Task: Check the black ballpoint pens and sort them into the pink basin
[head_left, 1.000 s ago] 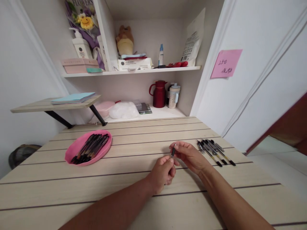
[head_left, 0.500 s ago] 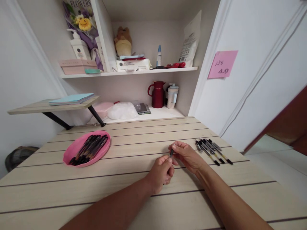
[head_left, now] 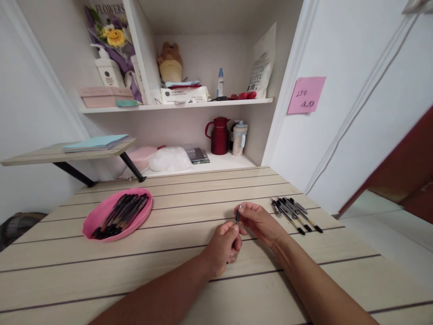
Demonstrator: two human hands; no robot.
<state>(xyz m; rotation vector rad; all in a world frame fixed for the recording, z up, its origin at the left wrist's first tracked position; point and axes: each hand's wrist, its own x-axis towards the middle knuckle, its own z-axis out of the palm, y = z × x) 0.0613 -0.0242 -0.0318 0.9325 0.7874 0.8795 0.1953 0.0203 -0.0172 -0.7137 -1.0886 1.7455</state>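
Observation:
Both of my hands meet over the middle of the wooden table (head_left: 176, 271) and pinch one black pen (head_left: 237, 215). My left hand (head_left: 223, 246) is closed round its lower end. Fingertips of my right hand (head_left: 260, 221) grip the upper end, where a short dark tip shows. A pink oval tray (head_left: 98, 212) at the left holds several black pens (head_left: 122, 214). Several more black pens (head_left: 294, 212) lie in a row on the table just right of my right hand.
A small raised shelf (head_left: 50, 153) with a light blue booklet (head_left: 96, 142) stands at the back left. Behind the table a white alcove holds a red jug (head_left: 218, 134), a cup (head_left: 238, 137) and a pink box (head_left: 144, 155). A pink note (head_left: 306, 94) hangs on the right wall.
My hands keep the same grip on the pen. The view has shifted slightly, so everything sits a little further left and lower in the picture.

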